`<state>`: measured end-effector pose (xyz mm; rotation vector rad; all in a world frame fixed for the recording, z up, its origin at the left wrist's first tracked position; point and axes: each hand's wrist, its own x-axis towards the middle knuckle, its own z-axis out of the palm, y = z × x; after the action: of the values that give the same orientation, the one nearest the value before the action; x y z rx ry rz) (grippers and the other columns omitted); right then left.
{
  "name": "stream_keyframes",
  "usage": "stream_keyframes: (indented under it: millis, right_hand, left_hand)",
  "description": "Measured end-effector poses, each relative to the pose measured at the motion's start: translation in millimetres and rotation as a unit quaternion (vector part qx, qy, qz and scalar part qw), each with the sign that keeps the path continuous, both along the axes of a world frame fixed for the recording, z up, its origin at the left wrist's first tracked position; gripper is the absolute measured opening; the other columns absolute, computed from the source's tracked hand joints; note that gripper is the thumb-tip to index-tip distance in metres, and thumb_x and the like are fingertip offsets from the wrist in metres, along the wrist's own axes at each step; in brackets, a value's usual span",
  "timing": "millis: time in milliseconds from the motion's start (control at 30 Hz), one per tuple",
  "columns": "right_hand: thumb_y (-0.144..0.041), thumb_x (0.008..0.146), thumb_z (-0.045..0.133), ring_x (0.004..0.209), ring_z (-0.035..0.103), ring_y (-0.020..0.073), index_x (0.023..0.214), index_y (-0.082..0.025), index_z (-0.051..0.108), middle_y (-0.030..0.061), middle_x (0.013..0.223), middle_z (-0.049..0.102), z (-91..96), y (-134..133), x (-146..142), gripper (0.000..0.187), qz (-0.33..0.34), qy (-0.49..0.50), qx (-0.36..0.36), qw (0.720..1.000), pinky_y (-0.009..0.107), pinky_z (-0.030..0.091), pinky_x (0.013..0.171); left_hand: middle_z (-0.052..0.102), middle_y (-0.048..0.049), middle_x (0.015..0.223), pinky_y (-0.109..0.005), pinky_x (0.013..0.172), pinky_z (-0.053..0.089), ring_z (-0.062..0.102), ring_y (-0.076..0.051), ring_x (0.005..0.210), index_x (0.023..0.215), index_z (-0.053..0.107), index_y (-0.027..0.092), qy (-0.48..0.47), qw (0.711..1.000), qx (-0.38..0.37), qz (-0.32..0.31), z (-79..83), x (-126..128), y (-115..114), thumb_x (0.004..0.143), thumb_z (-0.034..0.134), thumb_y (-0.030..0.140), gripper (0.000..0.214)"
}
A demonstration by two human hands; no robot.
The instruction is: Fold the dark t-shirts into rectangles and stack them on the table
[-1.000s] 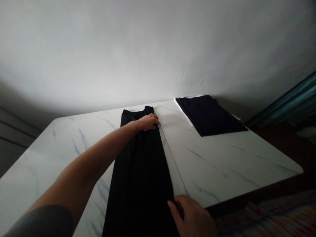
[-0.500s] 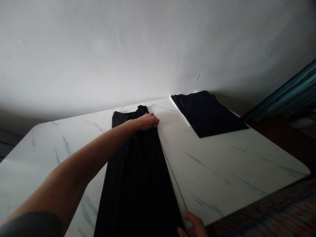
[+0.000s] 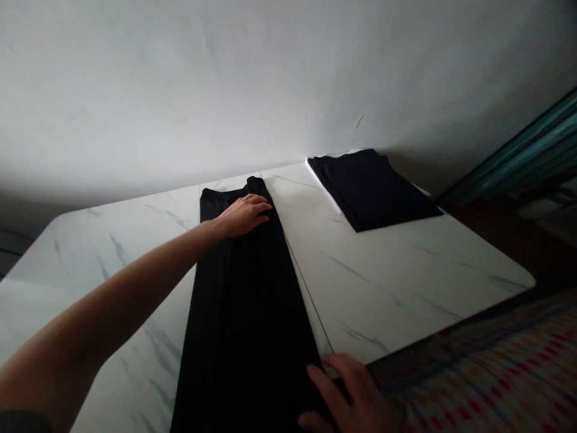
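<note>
Crossing a white marbled table (image 3: 387,264), pale wall (image 3: 216,84) at twelve o'clock, long black cloth (image 3: 252,319) meets an open left hand (image 3: 243,215) and a right hand (image 3: 356,400), its grip unclear.

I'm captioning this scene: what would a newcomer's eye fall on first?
Probably the long black garment, laid on the white, grey-veined table just left of centre, with the left hand on it near its far end and the right hand at its right edge, close to the camera. Next might come the pile of folded dark cloth near the wall, farther right, with white showing along its left side.
</note>
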<state>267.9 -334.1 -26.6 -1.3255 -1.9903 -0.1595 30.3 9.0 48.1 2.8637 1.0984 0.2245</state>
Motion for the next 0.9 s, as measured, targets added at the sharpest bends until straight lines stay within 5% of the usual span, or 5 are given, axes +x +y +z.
stream_keyframes:
  millis: [167, 333, 633, 800, 900]
  right_hand:
    - [-0.017, 0.103, 0.041, 0.113, 0.069, 0.0207, 0.11, -0.027, 0.076, 0.002, 0.117, 0.077, 10.3, 8.9, 5.3, 0.037, 0.079, -0.065, 0.021, 0.995, 0.035, 0.053, 0.098]
    - [-0.016, 0.1, 0.051, 0.116, 0.067, 0.0197, 0.113, -0.023, 0.075, 0.0024, 0.119, 0.077, 6.5, 7.9, 14.9, 0.028, 0.105, -0.073, 0.042, 0.991, 0.033, 0.05, 0.104]
    - [-0.011, 0.1, 0.046, 0.099, 0.074, 0.0157, 0.102, -0.027, 0.076, 0.0006, 0.101, 0.08, 4.4, 19.1, 25.6, 0.034, 0.15, -0.114, 0.122, 0.974, 0.029, 0.056, 0.094]
    - [-0.031, 0.101, 0.054, 0.091, 0.075, 0.0181, 0.1, -0.023, 0.076, 0.0052, 0.097, 0.08, 9.6, 26.3, 28.2, 0.023, 0.17, -0.101, 0.1, 0.975, 0.029, 0.06, 0.083]
    - [-0.02, 0.098, 0.053, 0.09, 0.075, 0.0185, 0.101, -0.022, 0.075, 0.0052, 0.098, 0.08, 14.2, 25.8, 27.5, 0.023, 0.17, -0.098, 0.078, 0.977, 0.029, 0.06, 0.082]
  left_hand:
    - [0.03, -0.0112, 0.167, -0.057, 0.123, 0.019, 0.024, -0.033, 0.154, 0.155, 0.041, 0.026, 0.06, 0.995, -0.054, -0.063, -9.9, 1.3, -91.3, 0.104, 0.044, 0.047, 0.055]
    - [0.019, -0.0128, 0.17, -0.064, 0.123, 0.009, 0.014, -0.034, 0.156, 0.16, 0.03, 0.027, 0.076, 0.989, -0.111, -0.067, -18.2, 0.5, -163.3, 0.104, 0.044, 0.049, 0.062]
    - [0.03, -0.0121, 0.166, -0.067, 0.123, 0.01, 0.024, -0.036, 0.154, 0.159, 0.034, 0.028, -0.009, 0.981, -0.149, -0.122, -8.2, -8.4, -238.9, 0.098, 0.058, 0.048, 0.069]
    - [0.041, -0.0121, 0.161, -0.06, 0.125, 0.014, 0.031, -0.033, 0.152, 0.155, 0.041, 0.024, -0.063, 0.971, -0.162, -0.161, -6.6, -15.3, -262.3, 0.095, 0.058, 0.06, 0.073]
    - [0.049, -0.0133, 0.156, -0.057, 0.124, 0.022, 0.04, -0.033, 0.147, 0.151, 0.046, 0.021, -0.077, 0.976, -0.14, -0.147, -12.6, -11.2, -276.0, 0.093, 0.063, 0.054, 0.068]
